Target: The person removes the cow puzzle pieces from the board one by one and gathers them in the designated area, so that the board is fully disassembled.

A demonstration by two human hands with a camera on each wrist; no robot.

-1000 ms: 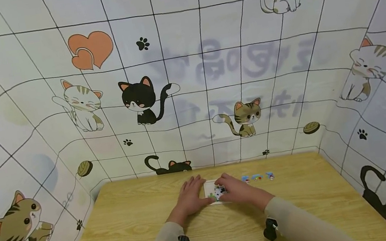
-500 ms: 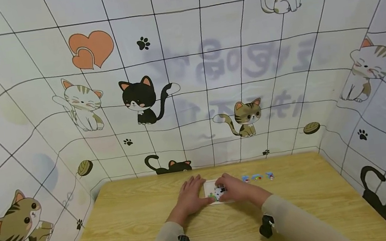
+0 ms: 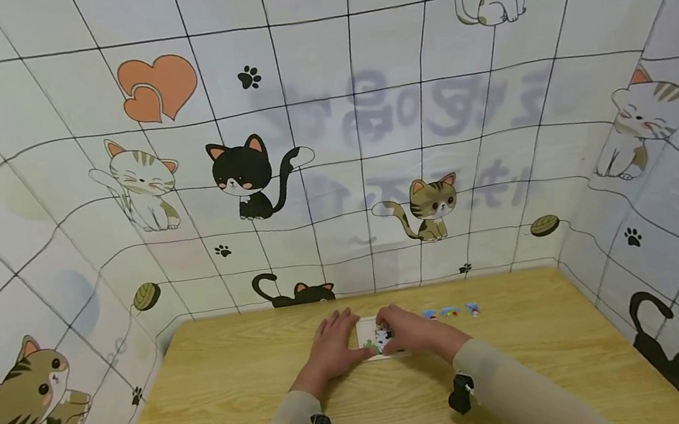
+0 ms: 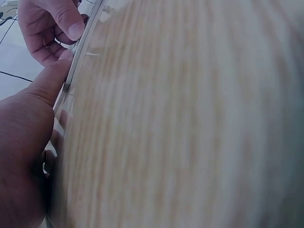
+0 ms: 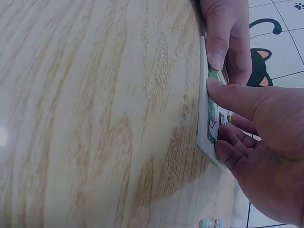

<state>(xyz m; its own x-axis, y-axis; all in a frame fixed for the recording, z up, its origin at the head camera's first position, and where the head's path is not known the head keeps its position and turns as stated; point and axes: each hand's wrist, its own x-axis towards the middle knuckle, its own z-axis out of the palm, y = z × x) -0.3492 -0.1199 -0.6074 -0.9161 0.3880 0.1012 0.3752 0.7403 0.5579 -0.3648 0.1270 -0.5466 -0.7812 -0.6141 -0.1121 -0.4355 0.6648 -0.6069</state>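
Note:
A small white-framed puzzle board [image 3: 365, 325] lies flat near the far side of the table, with a black-and-white cow picture [image 3: 383, 338] and some green showing on it. My left hand [image 3: 331, 349] lies along its left side, fingers stretched out and thumb on the near edge. On the right, my right hand [image 3: 413, 330] reaches over the board with bent fingers, thumb and fingertips pinching a puzzle piece [image 5: 214, 124] at the picture's surface. Both thumbs are close together in the right wrist view. The right hand hides much of the board's right half.
Three small colourful puzzle pieces [image 3: 450, 311] lie in a row on the wooden table [image 3: 241, 392], right of the board. A white cloth wall [image 3: 328, 134] printed with cats and grid lines rises behind the table's far edge.
My right hand and wrist have shifted slightly left over the board, and the dark gap beside the cow picture is covered. The left hand keeps its place.

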